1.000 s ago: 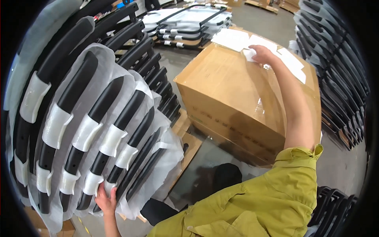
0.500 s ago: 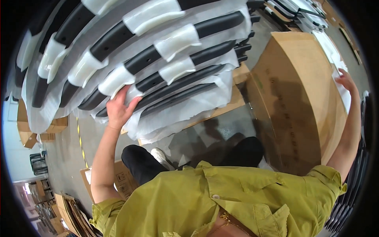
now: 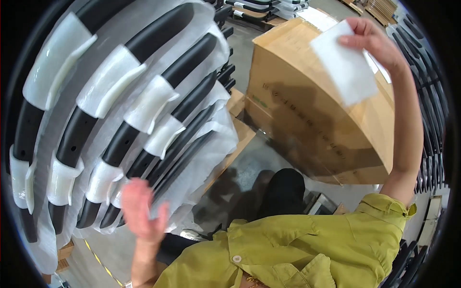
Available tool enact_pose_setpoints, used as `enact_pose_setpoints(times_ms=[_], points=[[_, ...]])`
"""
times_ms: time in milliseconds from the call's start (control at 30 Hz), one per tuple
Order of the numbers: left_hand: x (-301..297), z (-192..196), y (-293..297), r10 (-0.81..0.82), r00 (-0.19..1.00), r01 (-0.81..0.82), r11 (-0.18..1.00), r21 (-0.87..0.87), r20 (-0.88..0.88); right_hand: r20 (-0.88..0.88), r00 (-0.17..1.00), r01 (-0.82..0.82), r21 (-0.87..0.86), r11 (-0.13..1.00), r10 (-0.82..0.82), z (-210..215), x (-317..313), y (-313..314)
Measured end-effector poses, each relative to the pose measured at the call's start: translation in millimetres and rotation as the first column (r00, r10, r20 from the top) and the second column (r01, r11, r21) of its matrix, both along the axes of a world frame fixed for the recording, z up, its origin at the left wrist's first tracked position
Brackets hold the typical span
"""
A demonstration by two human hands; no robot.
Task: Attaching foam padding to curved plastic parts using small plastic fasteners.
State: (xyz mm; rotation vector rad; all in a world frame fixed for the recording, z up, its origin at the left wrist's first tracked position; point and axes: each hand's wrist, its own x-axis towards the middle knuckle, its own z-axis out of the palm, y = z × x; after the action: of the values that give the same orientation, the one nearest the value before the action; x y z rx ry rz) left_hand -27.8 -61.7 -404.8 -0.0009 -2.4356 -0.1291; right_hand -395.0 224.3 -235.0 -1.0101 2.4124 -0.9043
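Observation:
My right hand (image 3: 366, 39) is raised over the large cardboard box (image 3: 288, 105), pinching a rectangular white foam sheet (image 3: 346, 67) by its upper edge. On the left, my left hand (image 3: 140, 206) is slightly blurred, its thumb apart from the fingers; it lies over the lower end of the stacked curved black bars. White foam wraps (image 3: 150, 103) go around each black bar (image 3: 122, 143) at two places. Whether my left fingers touch the small wrap (image 3: 119, 194) beside them cannot be made out. Thin white sheeting (image 3: 192, 165) lies between the bars.
More black bars (image 3: 422, 96) stand stacked along the right side. Further black and white parts (image 3: 259, 10) lie at the back, past the box. A yellow-black tape line (image 3: 98, 259) runs on the floor at the lower left.
My right hand has lifted a white foam sheet from the far side of the box. The view has turned right, and my left hand has come off the wrapped bar it was touching.

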Motion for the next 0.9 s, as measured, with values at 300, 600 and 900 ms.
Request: enact_pose_setpoints(times_ms=[300,600,900], points=[[-88.0,-75.7,61.6,-0.507,0.855,-0.034,-0.266,0.963,-0.11,0.517,0.834,0.252,-0.668,0.7,0.192,-193.9,158.9,-99.8],[-93.8,-117.4,45.7,-0.412,0.909,-0.105,-0.368,0.924,-0.06,0.577,0.791,0.227,-0.586,0.778,0.204,-252.4,143.9,-105.8],[-86.4,-111.0,44.7,-0.305,0.94,0.033,-0.362,0.931,-0.152,0.739,0.506,-0.138,-0.44,0.887,0.445,-309.6,151.5,-79.6]])
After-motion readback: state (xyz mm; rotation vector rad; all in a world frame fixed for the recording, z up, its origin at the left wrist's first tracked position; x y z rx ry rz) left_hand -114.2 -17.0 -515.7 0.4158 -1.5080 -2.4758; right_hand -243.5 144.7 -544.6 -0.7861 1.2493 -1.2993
